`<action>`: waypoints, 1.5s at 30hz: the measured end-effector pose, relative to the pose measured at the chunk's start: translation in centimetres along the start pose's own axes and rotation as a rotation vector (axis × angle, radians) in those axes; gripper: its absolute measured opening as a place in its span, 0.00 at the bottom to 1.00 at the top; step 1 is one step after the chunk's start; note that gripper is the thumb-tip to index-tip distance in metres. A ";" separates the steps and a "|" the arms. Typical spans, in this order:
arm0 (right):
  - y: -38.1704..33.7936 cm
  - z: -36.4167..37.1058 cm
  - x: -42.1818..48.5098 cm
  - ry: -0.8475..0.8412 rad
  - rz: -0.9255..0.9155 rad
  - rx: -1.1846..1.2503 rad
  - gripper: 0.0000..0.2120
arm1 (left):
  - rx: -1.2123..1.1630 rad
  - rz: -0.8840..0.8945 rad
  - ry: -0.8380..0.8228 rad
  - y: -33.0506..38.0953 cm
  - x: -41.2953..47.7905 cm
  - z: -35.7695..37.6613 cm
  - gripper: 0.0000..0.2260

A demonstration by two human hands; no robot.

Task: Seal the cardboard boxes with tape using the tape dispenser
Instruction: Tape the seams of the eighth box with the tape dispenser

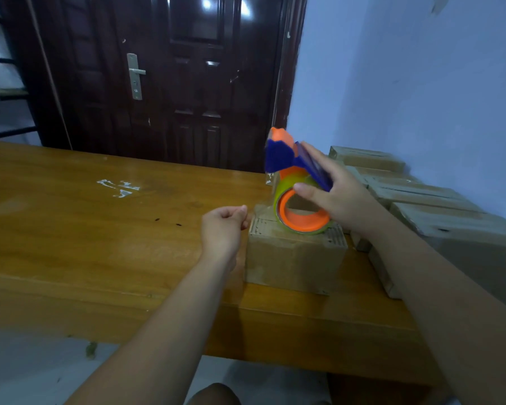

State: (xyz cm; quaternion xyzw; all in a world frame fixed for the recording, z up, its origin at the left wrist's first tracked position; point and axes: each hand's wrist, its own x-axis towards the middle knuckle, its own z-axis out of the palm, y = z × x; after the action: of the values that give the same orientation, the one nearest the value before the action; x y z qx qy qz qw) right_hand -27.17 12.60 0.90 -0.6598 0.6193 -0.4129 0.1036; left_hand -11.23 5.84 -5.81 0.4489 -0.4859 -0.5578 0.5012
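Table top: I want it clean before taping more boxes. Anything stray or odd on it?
Yes. Crumpled scraps of clear tape are stuck to the wooden table, well left of the box being sealed, and two small dark specks lie between those scraps and the box.

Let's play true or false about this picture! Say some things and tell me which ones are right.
1. The right hand holds the tape dispenser. True.
2. The tape dispenser lies on the floor. False: it sits on top of a cardboard box on the table.
3. The left hand pinches the tape. True.
4. The door stands wide open. False: it is shut.
5. More boxes lie to the right. True.
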 end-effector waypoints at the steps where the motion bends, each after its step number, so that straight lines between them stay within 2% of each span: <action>1: 0.3 0.3 -0.2 0.044 0.005 0.044 0.33 | 0.004 0.009 -0.002 -0.1 0.1 0.0 0.08; 8: 2.3 2.0 -1.1 0.214 0.005 0.345 0.33 | -0.012 0.024 0.013 -0.5 0.6 0.1 0.06; 10: 2.4 2.2 -1.4 0.249 -0.006 0.381 0.34 | -0.007 0.032 0.014 -0.6 0.6 0.2 0.06; 14: 2.4 2.6 -1.9 0.351 -0.071 0.366 0.31 | 0.121 0.084 -0.005 0.0 0.7 -0.1 0.10; 20: 3.1 2.2 -1.6 0.269 -0.057 0.405 0.35 | 0.161 0.037 -0.078 0.3 0.9 -0.8 0.12; 24: 2.8 2.3 -1.5 0.262 -0.075 0.383 0.33 | 0.191 0.079 -0.043 -0.1 0.5 -0.6 0.08; 28: 2.7 2.4 -1.4 0.260 -0.083 0.358 0.31 | 0.322 0.148 0.001 -0.4 0.4 -0.2 0.04; 29: 2.8 2.4 -1.4 0.261 -0.083 0.356 0.31 | 0.361 0.154 0.015 -0.4 0.4 -0.1 0.07; 31: 2.7 2.5 -1.4 0.263 -0.084 0.352 0.31 | 0.371 0.097 0.009 -0.5 0.4 0.0 0.21; 32: 2.7 2.5 -1.4 0.266 -0.085 0.350 0.32 | 0.307 0.019 -0.022 -0.6 0.4 0.0 0.24; 34: 2.6 2.5 -1.4 0.268 -0.085 0.354 0.32 | 0.154 -0.178 -0.099 -0.9 0.0 0.1 0.21; 36: 2.6 2.5 -1.5 0.268 -0.079 0.360 0.32 | 0.072 -0.241 -0.083 -1.4 -0.2 -0.2 0.18; 39: 2.5 2.5 -1.6 0.270 -0.068 0.383 0.33 | 0.000 -0.001 -0.004 -2.4 -0.5 -0.3 0.15; 42: 2.6 2.5 -1.5 0.279 -0.055 0.394 0.32 | 0.006 0.211 -0.131 -2.7 -2.2 0.3 0.19; 45: 2.7 2.5 -1.5 0.276 -0.045 0.400 0.33 | 0.117 0.294 -0.168 -3.6 -3.5 1.0 0.24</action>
State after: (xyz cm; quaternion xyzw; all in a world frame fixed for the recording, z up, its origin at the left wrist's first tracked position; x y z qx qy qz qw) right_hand -27.32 12.39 -3.11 -0.5770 0.5186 -0.6158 0.1374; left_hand -12.34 9.46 -9.19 0.3533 -0.6181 -0.4846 0.5082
